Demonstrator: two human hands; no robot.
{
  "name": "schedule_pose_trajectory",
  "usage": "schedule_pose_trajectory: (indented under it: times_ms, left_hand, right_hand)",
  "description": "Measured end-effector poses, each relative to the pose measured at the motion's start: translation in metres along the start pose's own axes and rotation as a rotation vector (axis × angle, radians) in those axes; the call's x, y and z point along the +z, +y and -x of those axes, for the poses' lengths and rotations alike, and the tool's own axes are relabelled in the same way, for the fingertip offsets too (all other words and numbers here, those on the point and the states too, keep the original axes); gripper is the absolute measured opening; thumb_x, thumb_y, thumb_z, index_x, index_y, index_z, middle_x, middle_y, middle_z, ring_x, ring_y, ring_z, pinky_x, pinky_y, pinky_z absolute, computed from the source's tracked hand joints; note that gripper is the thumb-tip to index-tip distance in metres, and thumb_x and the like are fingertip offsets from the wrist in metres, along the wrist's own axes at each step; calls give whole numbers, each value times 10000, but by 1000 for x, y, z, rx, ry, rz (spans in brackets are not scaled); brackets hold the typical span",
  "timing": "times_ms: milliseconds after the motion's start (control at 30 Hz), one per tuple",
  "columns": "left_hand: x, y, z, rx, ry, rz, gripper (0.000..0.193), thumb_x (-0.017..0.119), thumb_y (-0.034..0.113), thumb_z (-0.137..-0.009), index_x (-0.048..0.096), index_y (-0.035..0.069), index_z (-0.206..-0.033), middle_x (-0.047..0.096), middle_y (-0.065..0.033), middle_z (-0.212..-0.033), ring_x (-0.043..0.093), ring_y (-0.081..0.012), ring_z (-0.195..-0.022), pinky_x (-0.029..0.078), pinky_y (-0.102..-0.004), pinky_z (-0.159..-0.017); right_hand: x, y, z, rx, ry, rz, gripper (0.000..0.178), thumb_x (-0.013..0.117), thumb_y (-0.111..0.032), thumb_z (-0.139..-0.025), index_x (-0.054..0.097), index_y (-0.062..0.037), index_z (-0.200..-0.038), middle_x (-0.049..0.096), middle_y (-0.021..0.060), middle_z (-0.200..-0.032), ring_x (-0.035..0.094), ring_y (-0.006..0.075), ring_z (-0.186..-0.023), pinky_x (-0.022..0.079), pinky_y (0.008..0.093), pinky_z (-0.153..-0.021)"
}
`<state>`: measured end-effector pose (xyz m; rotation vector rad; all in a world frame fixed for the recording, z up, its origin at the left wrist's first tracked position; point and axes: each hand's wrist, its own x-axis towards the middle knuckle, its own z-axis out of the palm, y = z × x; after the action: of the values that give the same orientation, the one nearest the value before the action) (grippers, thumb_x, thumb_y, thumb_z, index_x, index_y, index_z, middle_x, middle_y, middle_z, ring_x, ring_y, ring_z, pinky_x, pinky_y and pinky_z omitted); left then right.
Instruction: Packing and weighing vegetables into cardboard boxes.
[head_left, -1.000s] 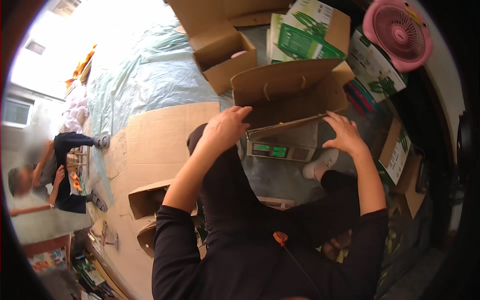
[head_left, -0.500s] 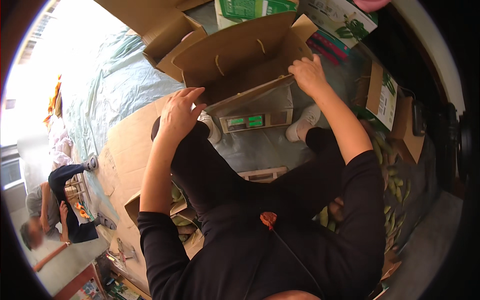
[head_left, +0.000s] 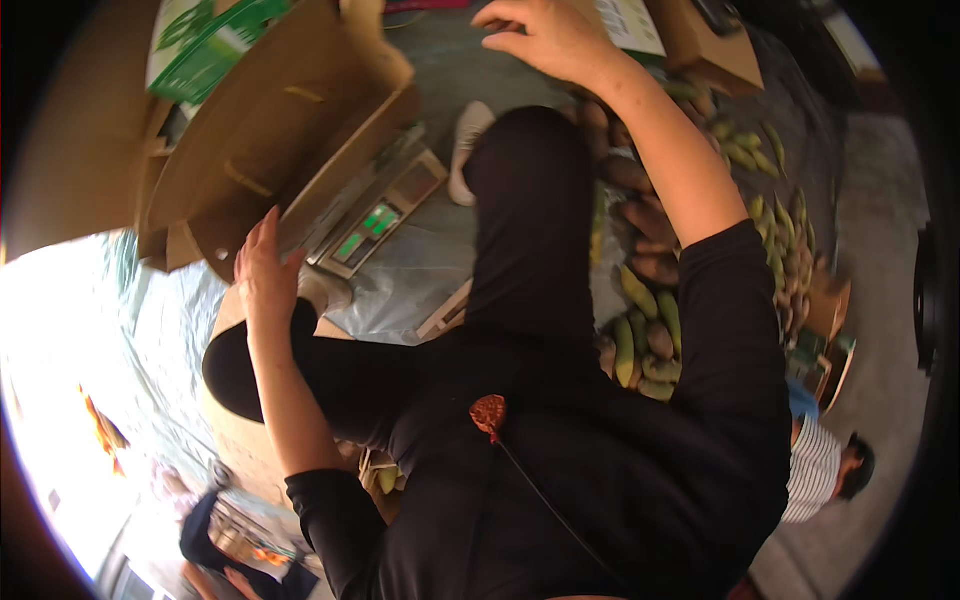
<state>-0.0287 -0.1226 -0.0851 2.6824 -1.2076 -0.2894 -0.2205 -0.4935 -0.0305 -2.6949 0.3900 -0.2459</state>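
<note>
My left hand (head_left: 266,275) is at the near left corner of an open brown cardboard box (head_left: 290,120), fingers stretched out and fingertips at its edge. The box has yellowish cord handles inside and stands tilted in view on a scale (head_left: 370,225) with a lit green display. To the right, my right hand (head_left: 545,38) is off the box, raised over the floor with fingers apart and nothing seen in it. Below my right forearm lie piles of long green and brown produce (head_left: 640,320), whose kind I cannot make out.
A green and white carton (head_left: 215,45) stands behind the box, and another brown carton (head_left: 705,45) at the far right. A plastic sheet (head_left: 160,330) covers the left side. One person (head_left: 230,560) sits at the lower left; another in a striped top (head_left: 812,470) is at the right.
The view has swung to the right, so the box and scale now appear further left. My right hand has let go of the box rim and moved right. My left hand stays by the box.
</note>
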Motion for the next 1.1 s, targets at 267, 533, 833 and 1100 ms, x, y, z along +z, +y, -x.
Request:
schedule_pose_trajectory:
  times_ms: [267,533,833,1100]
  left_hand:
    - [22,-18,-16,-55,52,-85,337,639,111,-756,619,101,-1093,644,-171,-1004,611,-348,-941,481,-413,-793]
    - [25,1,-19,-194,-20,-127,254,617,186,-787,624,110,-1030,655,-171,-903,628,-351,-864,489,-425,-733]
    - [20,0,-14,-214,31,-117,194,614,156,-780,635,108,-967,653,-127,-908,619,-319,-886,480,-414,-777]
    - [26,2,-13,-169,55,-118,161,610,123,-770,650,109,-925,662,-82,-887,613,-273,-899,438,-411,-791]
  right_hand:
    - [105,124,212,658,0,-69,192,624,-218,-765,623,-70,-887,639,162,-898,607,345,-873,485,430,-745]
    - [294,159,428,1088,-323,-20,311,653,-264,-720,623,-11,-899,627,205,-919,589,348,-901,459,424,-790]
    - [350,132,403,1448,267,-304,760,832,-264,-557,514,36,-1179,613,187,-1064,598,309,-996,471,370,-841]
    - [365,146,381,1454,242,-435,660,831,-166,-580,525,22,-1135,622,145,-992,607,272,-895,477,382,-782]
